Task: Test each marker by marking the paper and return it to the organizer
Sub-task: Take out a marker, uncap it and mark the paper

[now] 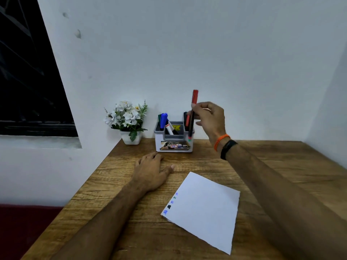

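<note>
A white and grey organizer stands at the back of the wooden table, with several markers in it: a blue one on the left, a white-bodied one in the middle, dark and red ones on the right. My right hand pinches a red-capped marker upright just above the organizer's right compartment. My left hand rests flat on the table in front of the organizer. A white sheet of paper lies nearer to me, with several small ink marks along its left edge.
A small white pot of white flowers stands left of the organizer by the wall. The wooden table meets walls at the back and right. A dark window is at the far left.
</note>
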The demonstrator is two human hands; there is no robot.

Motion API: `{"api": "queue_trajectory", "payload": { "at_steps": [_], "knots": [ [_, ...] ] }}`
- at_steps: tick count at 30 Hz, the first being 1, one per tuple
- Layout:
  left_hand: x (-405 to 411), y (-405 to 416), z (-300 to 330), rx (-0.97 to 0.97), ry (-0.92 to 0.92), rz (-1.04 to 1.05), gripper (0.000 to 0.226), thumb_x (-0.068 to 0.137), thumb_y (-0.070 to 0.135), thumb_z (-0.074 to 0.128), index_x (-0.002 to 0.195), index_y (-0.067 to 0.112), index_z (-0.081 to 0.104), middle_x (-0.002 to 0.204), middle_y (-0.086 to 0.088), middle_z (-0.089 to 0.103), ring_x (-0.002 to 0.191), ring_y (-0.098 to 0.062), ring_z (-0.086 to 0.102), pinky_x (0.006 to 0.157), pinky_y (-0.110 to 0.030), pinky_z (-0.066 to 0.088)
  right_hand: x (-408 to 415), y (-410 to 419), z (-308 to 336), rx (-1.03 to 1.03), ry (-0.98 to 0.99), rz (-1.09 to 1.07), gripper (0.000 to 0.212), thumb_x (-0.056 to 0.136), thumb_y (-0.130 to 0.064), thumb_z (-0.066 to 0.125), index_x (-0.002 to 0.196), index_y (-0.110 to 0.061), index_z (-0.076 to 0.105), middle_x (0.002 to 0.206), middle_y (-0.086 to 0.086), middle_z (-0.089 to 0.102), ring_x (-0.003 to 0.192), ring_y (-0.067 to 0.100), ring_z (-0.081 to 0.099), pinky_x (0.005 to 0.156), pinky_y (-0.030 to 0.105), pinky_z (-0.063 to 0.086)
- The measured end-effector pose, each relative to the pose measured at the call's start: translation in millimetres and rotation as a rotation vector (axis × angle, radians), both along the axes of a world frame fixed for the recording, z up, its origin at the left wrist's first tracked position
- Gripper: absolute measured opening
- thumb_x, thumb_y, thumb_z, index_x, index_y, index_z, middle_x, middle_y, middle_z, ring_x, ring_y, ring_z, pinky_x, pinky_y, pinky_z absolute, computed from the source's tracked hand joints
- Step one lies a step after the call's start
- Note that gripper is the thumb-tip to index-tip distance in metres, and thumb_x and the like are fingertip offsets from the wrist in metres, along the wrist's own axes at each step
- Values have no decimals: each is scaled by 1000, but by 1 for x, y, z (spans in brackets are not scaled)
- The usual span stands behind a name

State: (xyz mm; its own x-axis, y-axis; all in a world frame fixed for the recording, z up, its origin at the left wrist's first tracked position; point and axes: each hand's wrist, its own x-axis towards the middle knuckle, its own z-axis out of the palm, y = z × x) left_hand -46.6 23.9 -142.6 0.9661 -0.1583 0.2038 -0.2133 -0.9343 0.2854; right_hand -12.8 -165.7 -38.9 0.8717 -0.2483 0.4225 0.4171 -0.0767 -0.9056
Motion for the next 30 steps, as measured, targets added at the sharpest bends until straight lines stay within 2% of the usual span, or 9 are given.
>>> {"api": "queue_trajectory", "payload": {
  "at_steps": [3, 6, 8, 11, 15, 18, 21, 24, 30],
  "knots": [
    [-9, -6, 12, -276, -66, -52, 61, 92, 58, 47, 137, 18, 49, 137, -3, 53, 124, -17, 49, 105, -40, 41, -31, -3, -20, -4, 160, 196, 14, 93, -19, 67, 87, -7, 71, 74, 8, 72, 55, 12, 62, 51, 23, 48],
    [-20, -15, 30, -821, -18, -187, 54, 86, 53, 57, 124, 15, 59, 118, -1, 66, 107, -17, 63, 84, -30, 53, -58, -10, -44, -136, 305, 300, 15, 92, -20, 68, 84, -10, 73, 73, 7, 71, 48, 11, 56, 45, 21, 44],
    [-24, -20, 38, -988, 14, -294, 41, 85, 33, 65, 116, 6, 64, 106, -7, 71, 95, -16, 68, 70, -21, 53, -69, -15, -54, -203, 365, 353, 18, 93, -22, 67, 88, -6, 74, 74, 6, 72, 47, 10, 55, 45, 19, 43],
    [-28, -25, 40, -987, 33, -336, 24, 85, 7, 68, 106, -5, 66, 90, -10, 71, 75, -12, 66, 59, -19, 54, -78, -22, -56, -285, 384, 418, 29, 94, -23, 65, 98, 5, 71, 77, 8, 74, 49, 8, 56, 48, 22, 43],
    [-28, -21, 39, -975, 40, -296, 19, 85, 7, 68, 98, -6, 66, 77, -10, 68, 56, -4, 62, 55, -18, 54, -83, -32, -48, -365, 364, 466, 27, 84, -16, 76, 101, 5, 71, 71, 9, 72, 49, 7, 60, 49, 17, 47],
    [-24, -14, 41, -1000, 62, -246, 14, 86, 13, 68, 93, 1, 68, 74, -7, 69, 56, -4, 61, 58, -19, 54, -79, -42, -46, -399, 301, 412, 25, 80, -16, 80, 98, 0, 74, 76, 14, 73, 50, 10, 61, 51, 20, 50],
    [-24, -12, 40, -984, 138, -278, 14, 86, 14, 67, 94, 2, 69, 70, -3, 68, 60, -8, 62, 59, -20, 55, -72, -43, -50, -235, 276, 403, 21, 81, -21, 78, 94, -4, 76, 73, 4, 72, 51, 11, 57, 52, 22, 46],
    [-28, -18, 39, -894, 209, -369, 18, 90, 14, 64, 97, -2, 68, 78, -6, 69, 61, -8, 61, 56, -20, 52, -70, -37, -56, -116, 282, 443, 8, 83, -21, 76, 81, -14, 74, 70, -1, 69, 53, 11, 55, 50, 22, 42],
    [-30, -26, 35, -658, 117, -468, 17, 94, 21, 60, 82, 11, 67, 65, 6, 63, 54, -4, 53, 55, -23, 43, -71, -24, -65, -77, 267, 515, 18, 90, -24, 69, 77, -12, 69, 68, 5, 64, 50, 14, 54, 45, 21, 39]
  ]
}}
